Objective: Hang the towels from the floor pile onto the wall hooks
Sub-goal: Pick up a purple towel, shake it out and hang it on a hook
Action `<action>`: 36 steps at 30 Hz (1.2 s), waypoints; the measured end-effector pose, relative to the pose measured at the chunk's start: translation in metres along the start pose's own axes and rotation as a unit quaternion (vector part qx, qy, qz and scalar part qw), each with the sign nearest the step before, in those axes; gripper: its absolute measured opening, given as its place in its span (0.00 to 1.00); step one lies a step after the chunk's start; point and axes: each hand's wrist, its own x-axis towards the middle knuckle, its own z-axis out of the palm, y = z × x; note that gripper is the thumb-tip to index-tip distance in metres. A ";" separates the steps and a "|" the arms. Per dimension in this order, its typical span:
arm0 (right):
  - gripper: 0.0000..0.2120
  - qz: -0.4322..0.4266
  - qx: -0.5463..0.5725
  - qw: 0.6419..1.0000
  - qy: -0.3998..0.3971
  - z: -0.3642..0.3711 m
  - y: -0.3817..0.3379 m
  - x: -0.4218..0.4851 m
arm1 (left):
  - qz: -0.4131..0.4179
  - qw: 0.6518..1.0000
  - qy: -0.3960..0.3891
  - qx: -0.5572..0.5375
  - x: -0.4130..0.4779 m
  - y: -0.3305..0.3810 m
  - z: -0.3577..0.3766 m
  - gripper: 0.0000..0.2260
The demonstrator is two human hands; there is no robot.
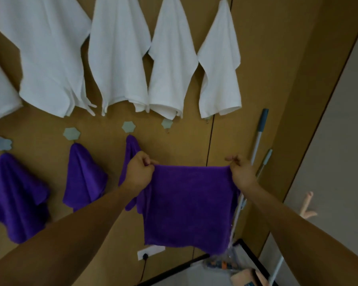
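Currently, the purple towel (188,205) is held spread near the wall (267,58), its top corners pinched by the left hand (140,172) and the right hand (241,173). White towels (116,48) and three other purple towels (83,172) are already hung. A free hook (167,123) is seen above, and the floor pile is out of view.

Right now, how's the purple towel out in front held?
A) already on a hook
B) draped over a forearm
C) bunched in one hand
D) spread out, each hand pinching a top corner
D: the left hand and the right hand each pinch a top corner of the purple towel, which hangs spread flat between them.
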 end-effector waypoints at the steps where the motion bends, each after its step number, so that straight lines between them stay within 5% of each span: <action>1: 0.09 -0.012 -0.004 0.999 -0.041 0.005 -0.002 0.004 | 0.005 1.000 -0.015 -0.015 0.005 -0.002 0.000 0.13; 5: 0.17 -0.054 -0.073 0.977 -0.191 0.028 -0.013 0.022 | 0.029 0.999 -0.002 -0.040 0.028 0.002 -0.001 0.17; 9: 0.10 -0.067 -0.074 0.982 -0.161 0.057 -0.018 0.051 | 0.076 0.993 -0.084 0.043 0.046 0.001 0.005 0.04; 12: 0.11 -0.134 -0.075 0.979 -0.132 0.082 -0.016 0.080 | 0.115 0.967 -0.153 0.169 0.061 -0.003 0.012 0.15; 21: 0.15 -0.130 0.068 0.979 -0.140 0.146 -0.012 0.174 | 0.078 0.986 0.040 0.141 0.134 -0.004 0.043 0.14; 25: 0.15 -0.112 0.108 0.977 -0.143 0.173 -0.022 0.211 | 0.076 0.965 0.141 0.208 0.163 -0.011 0.057 0.16; 31: 0.15 -0.155 0.075 0.980 -0.103 0.197 -0.012 0.231 | 0.010 0.931 0.190 0.311 0.171 -0.028 0.067 0.13; 36: 0.16 -0.135 0.051 0.985 -0.091 0.206 0.010 0.222 | -0.100 0.959 0.184 0.188 0.168 -0.038 0.087 0.12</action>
